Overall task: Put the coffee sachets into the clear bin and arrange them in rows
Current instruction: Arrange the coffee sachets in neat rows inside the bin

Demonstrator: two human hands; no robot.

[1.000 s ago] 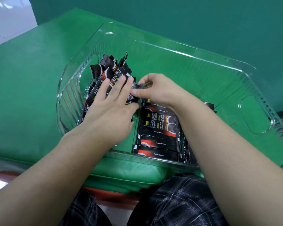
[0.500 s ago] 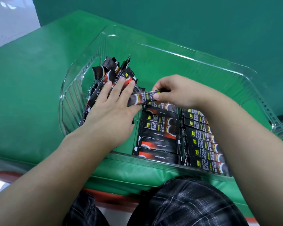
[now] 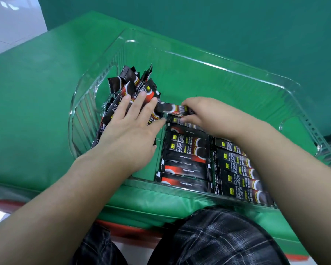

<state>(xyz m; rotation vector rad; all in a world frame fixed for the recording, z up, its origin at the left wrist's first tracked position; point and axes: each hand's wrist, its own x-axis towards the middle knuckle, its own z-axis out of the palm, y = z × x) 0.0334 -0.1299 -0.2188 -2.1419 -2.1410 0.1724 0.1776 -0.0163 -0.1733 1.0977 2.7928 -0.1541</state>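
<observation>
A clear bin (image 3: 237,72) sits on the green worktop (image 3: 36,104). The left hand (image 3: 130,129) lies flat, fingers straight, pressing on a loose heap of coffee sachets (image 3: 130,87) at the bin's left end. The right hand (image 3: 204,116) pinches 1 sachet (image 3: 172,109) by its end, held level just above the far end of 2 flat rows of sachets (image 3: 187,155) lining the bin's near side.
</observation>
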